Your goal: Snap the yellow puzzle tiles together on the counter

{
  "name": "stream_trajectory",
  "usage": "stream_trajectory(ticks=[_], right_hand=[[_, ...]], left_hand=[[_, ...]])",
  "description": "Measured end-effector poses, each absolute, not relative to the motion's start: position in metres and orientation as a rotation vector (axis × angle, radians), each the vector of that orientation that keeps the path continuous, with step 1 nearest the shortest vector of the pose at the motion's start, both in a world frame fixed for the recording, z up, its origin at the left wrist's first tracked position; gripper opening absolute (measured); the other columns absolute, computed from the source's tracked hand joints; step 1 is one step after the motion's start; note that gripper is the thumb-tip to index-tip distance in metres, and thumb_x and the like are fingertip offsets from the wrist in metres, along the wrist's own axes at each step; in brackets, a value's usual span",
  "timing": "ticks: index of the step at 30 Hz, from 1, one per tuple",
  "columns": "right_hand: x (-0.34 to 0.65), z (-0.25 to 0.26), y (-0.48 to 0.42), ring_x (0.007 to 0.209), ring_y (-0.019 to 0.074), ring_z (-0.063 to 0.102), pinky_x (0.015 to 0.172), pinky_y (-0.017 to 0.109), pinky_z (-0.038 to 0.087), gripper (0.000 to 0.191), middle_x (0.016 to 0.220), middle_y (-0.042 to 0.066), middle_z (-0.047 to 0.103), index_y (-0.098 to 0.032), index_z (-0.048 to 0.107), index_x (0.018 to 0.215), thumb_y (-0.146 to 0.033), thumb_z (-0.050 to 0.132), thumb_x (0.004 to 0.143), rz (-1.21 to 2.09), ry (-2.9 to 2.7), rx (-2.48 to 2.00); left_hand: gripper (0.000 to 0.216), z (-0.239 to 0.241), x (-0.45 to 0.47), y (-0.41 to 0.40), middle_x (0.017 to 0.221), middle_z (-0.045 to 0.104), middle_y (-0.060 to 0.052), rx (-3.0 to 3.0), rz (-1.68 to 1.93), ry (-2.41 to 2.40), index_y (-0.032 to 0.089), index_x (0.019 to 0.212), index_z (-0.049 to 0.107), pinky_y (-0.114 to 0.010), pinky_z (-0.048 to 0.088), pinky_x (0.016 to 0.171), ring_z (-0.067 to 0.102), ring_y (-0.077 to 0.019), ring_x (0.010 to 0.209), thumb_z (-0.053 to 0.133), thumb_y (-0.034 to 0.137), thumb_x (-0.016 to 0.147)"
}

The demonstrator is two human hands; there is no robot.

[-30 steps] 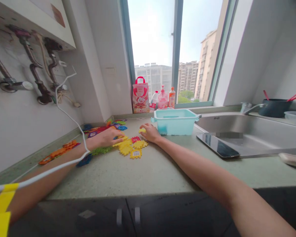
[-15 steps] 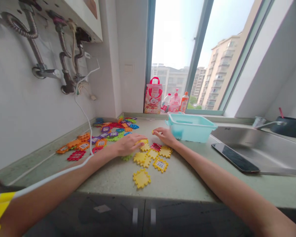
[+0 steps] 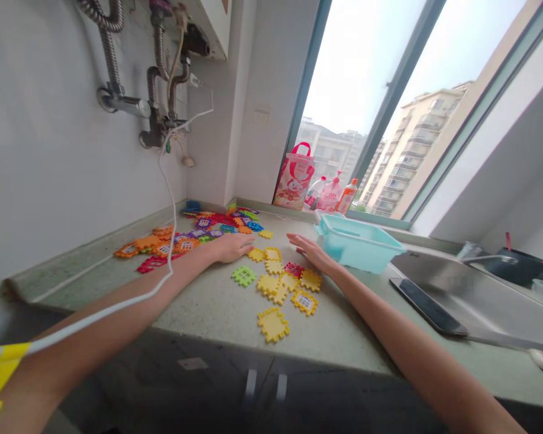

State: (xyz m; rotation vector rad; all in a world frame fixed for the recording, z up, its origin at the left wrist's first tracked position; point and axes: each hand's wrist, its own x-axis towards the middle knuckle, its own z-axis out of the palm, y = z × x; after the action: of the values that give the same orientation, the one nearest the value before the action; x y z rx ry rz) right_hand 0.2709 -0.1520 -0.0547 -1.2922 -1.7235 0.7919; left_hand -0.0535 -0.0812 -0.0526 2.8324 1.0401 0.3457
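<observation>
Neither hand gripped anything: the left hand lay flat, fingers loosely spread, beside a heap of mixed-colour interlocking tiles along the wall. Just right of it sat a green tile and a cluster of yellow tiles, flat on the countertop, strung out toward the front edge. The right hand rested open, palm down, touching the cluster's far side. Beyond stood a turquoise plastic basin, its contents hidden from view.

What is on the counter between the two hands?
In the head view, yellow puzzle tiles lie between the left hand and right hand, on the counter.
</observation>
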Motion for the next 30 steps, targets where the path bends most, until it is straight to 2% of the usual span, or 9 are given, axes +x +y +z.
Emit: stream_trajectory(ticks=[4, 8, 11, 14, 17, 19, 21, 23, 30], right_hand=[[0.26, -0.032, -0.186, 0.123, 0.033, 0.072, 0.112, 0.052, 0.054, 0.059, 0.132, 0.012, 0.078, -0.023, 0.08, 0.127, -0.069, 0.059, 0.096, 0.606, -2.039, -1.277], [0.274, -0.012, -0.25, 0.112, 0.028, 0.076, 0.095, 0.042, 0.062, 0.043, 0.129, 0.009, 0.08, -0.027, 0.079, 0.127, -0.054, 0.054, 0.105, 0.245, -2.202, -1.382], [0.331, -0.017, -0.302, 0.115, 0.0297, 0.075, 0.105, 0.047, 0.057, 0.038, 0.126, 0.007, 0.08, -0.031, 0.081, 0.123, -0.05, 0.054, 0.104, -0.186, -2.154, -1.599], [0.417, -0.04, -0.345, 0.135, 0.0372, 0.065, 0.119, 0.055, 0.047, 0.051, 0.137, 0.012, 0.075, -0.028, 0.077, 0.128, -0.062, 0.055, 0.097, -0.455, -1.873, -1.897], [0.485, -0.068, -0.374, 0.143, 0.0459, 0.057, 0.118, 0.062, 0.046, 0.085, 0.151, 0.022, 0.064, -0.016, 0.068, 0.142, -0.079, 0.05, 0.087, -0.423, -1.475, -2.226], [0.503, -0.081, -0.384, 0.136, 0.0462, 0.063, 0.111, 0.061, 0.051, 0.096, 0.15, 0.022, 0.065, -0.014, 0.06, 0.152, -0.083, 0.047, 0.086, -0.298, -1.315, -2.342], [0.501, -0.085, -0.388, 0.124, 0.0446, 0.069, 0.104, 0.058, 0.054, 0.096, 0.139, 0.021, 0.072, -0.016, 0.056, 0.156, -0.082, 0.049, 0.087, -0.253, -1.253, -2.38], [0.49, -0.082, -0.388, 0.12, 0.0431, 0.069, 0.1, 0.055, 0.054, 0.087, 0.131, 0.02, 0.075, -0.018, 0.06, 0.152, -0.076, 0.052, 0.088, -0.309, -1.271, -2.38], [0.483, -0.078, -0.389, 0.121, 0.0402, 0.065, 0.104, 0.051, 0.052, 0.08, 0.14, 0.013, 0.074, -0.018, 0.06, 0.152, -0.065, 0.057, 0.088, -0.279, -1.248, -2.33]], left_hand=[[0.051, -0.055, -0.06, -0.073, 0.16, 0.06, -0.012, 2.805, 0.392, 1.042, 0.016, 0.153, 0.06, -0.035, 0.04, 0.125, 0.058, -0.0249, 0.146, 0.039, 0.033, 0.11], [0.045, -0.057, -0.061, -0.071, 0.154, 0.066, -0.01, 2.829, 0.421, 1.024, 0.019, 0.144, 0.067, -0.035, 0.044, 0.121, 0.063, -0.0247, 0.14, 0.042, 0.026, 0.107], [0.045, -0.058, -0.06, -0.071, 0.152, 0.068, -0.012, 2.875, 0.429, 1.0, 0.02, 0.141, 0.068, -0.038, 0.047, 0.119, 0.065, -0.0265, 0.138, 0.043, 0.022, 0.104], [0.049, -0.058, -0.061, -0.071, 0.151, 0.068, -0.012, 2.893, 0.417, 1.003, 0.021, 0.141, 0.069, -0.04, 0.049, 0.118, 0.066, -0.0272, 0.137, 0.044, 0.015, 0.099], [0.053, -0.059, -0.062, -0.068, 0.151, 0.068, -0.01, 2.9, 0.419, 1.013, 0.022, 0.141, 0.069, -0.04, 0.049, 0.119, 0.065, -0.0268, 0.138, 0.045, 0.012, 0.095], [0.054, -0.061, -0.063, -0.066, 0.151, 0.068, -0.009, 2.906, 0.438, 1.012, 0.022, 0.141, 0.069, -0.041, 0.048, 0.12, 0.065, -0.0264, 0.139, 0.044, 0.012, 0.094], [0.055, -0.064, -0.064, -0.063, 0.15, 0.069, -0.009, 2.905, 0.482, 0.99, 0.022, 0.14, 0.07, -0.041, 0.047, 0.122, 0.065, -0.026, 0.138, 0.043, 0.012, 0.093], [0.054, -0.067, -0.066, -0.06, 0.149, 0.07, -0.009, 2.911, 0.516, 0.965, 0.02, 0.139, 0.07, -0.042, 0.047, 0.122, 0.066, -0.0267, 0.137, 0.042, 0.013, 0.093], [0.052, -0.072, -0.069, -0.053, 0.149, 0.07, -0.011, 2.925, 0.63, 0.879, 0.014, 0.138, 0.071, -0.045, 0.047, 0.123, 0.066, -0.0278, 0.135, 0.042, 0.016, 0.095]])
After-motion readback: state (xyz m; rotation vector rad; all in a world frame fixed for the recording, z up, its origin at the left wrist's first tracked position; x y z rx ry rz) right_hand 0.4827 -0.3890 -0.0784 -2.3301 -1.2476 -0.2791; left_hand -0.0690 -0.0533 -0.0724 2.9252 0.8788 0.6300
